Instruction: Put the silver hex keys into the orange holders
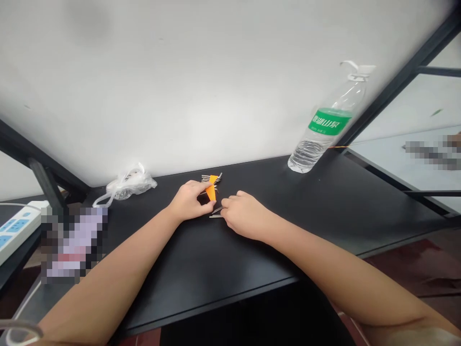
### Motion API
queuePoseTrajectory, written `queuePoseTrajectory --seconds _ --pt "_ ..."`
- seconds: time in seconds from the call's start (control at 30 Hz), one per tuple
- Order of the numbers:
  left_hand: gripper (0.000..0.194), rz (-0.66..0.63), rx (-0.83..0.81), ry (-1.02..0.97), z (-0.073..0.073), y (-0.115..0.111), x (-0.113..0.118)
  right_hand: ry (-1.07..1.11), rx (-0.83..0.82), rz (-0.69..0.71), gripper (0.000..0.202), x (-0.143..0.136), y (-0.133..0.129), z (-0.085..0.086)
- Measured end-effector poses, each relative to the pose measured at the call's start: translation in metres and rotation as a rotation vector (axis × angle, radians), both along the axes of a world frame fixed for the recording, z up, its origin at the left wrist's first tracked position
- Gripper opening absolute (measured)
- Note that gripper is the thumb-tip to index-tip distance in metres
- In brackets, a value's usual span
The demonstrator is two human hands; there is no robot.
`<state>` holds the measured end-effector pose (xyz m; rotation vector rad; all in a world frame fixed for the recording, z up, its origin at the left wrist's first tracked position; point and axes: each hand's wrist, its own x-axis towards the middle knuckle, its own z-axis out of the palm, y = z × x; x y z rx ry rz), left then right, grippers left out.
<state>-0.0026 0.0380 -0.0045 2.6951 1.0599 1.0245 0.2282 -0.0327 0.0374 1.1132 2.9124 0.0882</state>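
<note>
Between the thumb and fingers of my left hand (189, 199) is an orange hex key holder (211, 193). Several silver hex keys (206, 178) stick out of it at the far end, their short bent ends to the right. Just to the right, my right hand (245, 214) is closed round a thin metal hex key (217, 210) that points left toward the holder. A second thin rod (215, 216) shows below it, near the table surface; whether the hand grips it too, I cannot tell. The right fingertips are partly hidden.
A large water bottle (317, 139) with a green label stands at the back right of the black table (201, 269), by the wall. A clear plastic bag (131, 185) lies at the back left. Further left is a white power strip (23, 226). Black metal frame bars flank the table.
</note>
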Motion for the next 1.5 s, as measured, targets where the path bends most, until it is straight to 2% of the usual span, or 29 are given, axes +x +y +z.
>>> queuePoseTrajectory --seconds 0.17,0.3,0.4,0.5,0.6,0.77,0.87,1.27,1.5 --pt "0.044 0.02 -0.01 -0.003 0.0 0.001 -0.001 0.064 0.0 -0.009 0.019 0.003 0.0 -0.001" --pt "0.047 0.035 -0.021 -0.002 -0.001 0.001 -0.002 0.195 -0.001 -0.064 0.015 0.012 0.005 0.001" --pt "0.046 0.03 -0.02 -0.024 -0.001 0.001 -0.002 0.362 -0.069 -0.112 0.008 0.024 0.014 0.003" --pt "0.047 0.028 -0.004 -0.056 -0.002 0.001 -0.002 0.573 -0.153 -0.102 0.01 0.035 0.024 0.002" --pt "0.047 0.027 0.007 -0.082 -0.002 0.001 -0.001 0.752 -0.167 -0.122 0.012 0.043 0.032 0.002" --pt "0.046 0.009 0.008 -0.107 -0.002 0.001 -0.001 1.02 -0.379 -0.252 0.008 0.045 0.033 -0.001" --pt "0.046 0.014 0.019 -0.098 -0.003 0.001 -0.002 1.158 -0.428 -0.293 0.012 0.04 0.034 -0.005" --pt "0.048 -0.035 0.059 -0.075 -0.003 -0.002 0.0 1.2 -0.518 -0.366 0.021 0.033 0.039 -0.015" --pt "0.048 -0.134 0.068 -0.016 -0.003 -0.002 0.004 1.262 -0.756 -0.356 0.021 0.017 0.041 -0.027"
